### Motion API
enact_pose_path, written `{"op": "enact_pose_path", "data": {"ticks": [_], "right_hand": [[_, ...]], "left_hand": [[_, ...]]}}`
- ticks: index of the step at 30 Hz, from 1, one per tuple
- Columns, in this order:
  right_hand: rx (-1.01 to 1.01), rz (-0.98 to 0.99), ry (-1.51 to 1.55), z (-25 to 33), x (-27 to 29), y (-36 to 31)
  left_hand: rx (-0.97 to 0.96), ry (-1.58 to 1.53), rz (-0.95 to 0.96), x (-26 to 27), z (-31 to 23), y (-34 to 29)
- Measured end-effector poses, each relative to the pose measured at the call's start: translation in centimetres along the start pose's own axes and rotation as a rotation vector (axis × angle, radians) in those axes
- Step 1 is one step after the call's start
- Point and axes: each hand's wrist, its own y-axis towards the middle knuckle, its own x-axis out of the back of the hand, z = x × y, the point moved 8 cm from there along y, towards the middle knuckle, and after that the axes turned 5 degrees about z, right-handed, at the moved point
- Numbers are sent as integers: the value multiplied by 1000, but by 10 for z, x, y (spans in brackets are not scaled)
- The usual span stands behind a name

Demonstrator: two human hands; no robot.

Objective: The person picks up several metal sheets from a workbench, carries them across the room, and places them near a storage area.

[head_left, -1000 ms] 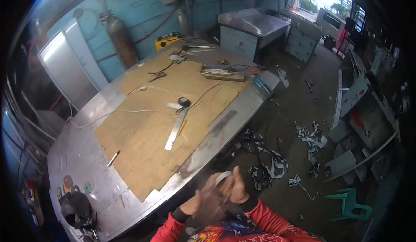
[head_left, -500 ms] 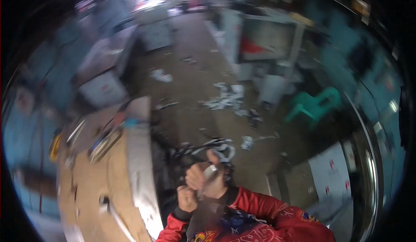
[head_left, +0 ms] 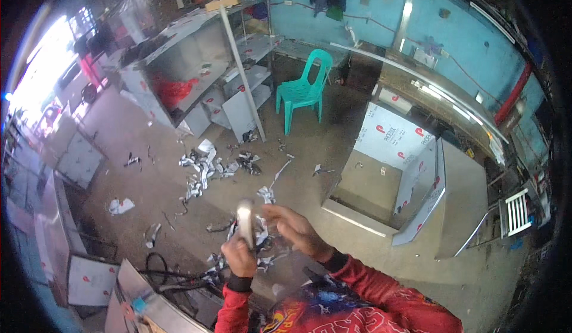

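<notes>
In front of my chest, my left hand (head_left: 239,258) is wrapped round the lower part of a short, pale, shiny object (head_left: 245,218). It stands upright above my fist; blur hides its exact kind. Just to its right, my right hand (head_left: 298,233) is raised with the fingers stretched out, close to the object's side. Nothing shows in that hand. Both forearms are in red sleeves with dark cuffs. Beneath my hands, crumpled strips of white and dark film (head_left: 205,163) litter the floor.
A sheet-metal cabinet (head_left: 411,160) with a white film covering lies open on the right. A green plastic chair (head_left: 304,92) stands farther back, beside a metal counter frame (head_left: 205,59). At lower left is a workbench edge (head_left: 143,291) with a dark cable (head_left: 156,267).
My view has swung to the right, bringing the chair and sheet-metal cabinet nearer the middle. My hands have moved apart, and the right hand's fingers now stretch out beside the pale object.
</notes>
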Motion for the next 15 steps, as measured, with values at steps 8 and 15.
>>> {"op": "enact_pose_path", "data": {"ticks": [8, 15], "right_hand": [[-129, -390, -245, -51, 143, 29], [-189, -557, -332, -23, 287, 102]], "left_hand": [[-121, 245, 384, -162, 22, 107], [-65, -243, 569, -255, 58, 219]]}}
